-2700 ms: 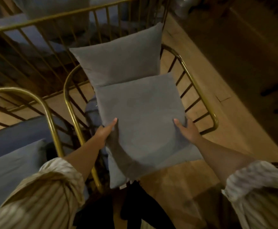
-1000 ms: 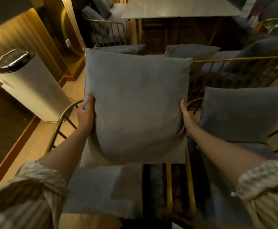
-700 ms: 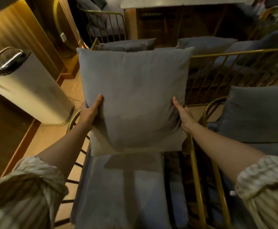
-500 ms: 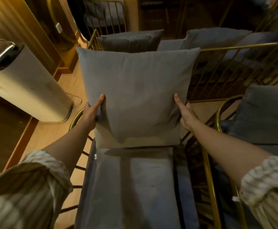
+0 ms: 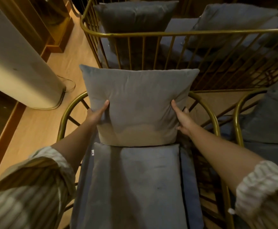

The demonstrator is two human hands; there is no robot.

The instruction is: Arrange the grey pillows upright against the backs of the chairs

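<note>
A grey pillow stands upright at the back of a gold wire chair, its lower edge resting on the grey seat cushion. My left hand grips its left side and my right hand grips its right side, thumbs on the front face. The chair's back rail is mostly hidden behind the pillow. Another grey pillow leans upright in the neighbouring chair at the right edge.
Behind stands a gold wire bench with two more grey pillows on it. A tall white cylindrical appliance stands on the wooden floor to the left, with a cable at its base.
I carried the pillow from the right-hand chair to this one and lowered it; it now rests on the seat cushion against the back. The view has tilted down.
</note>
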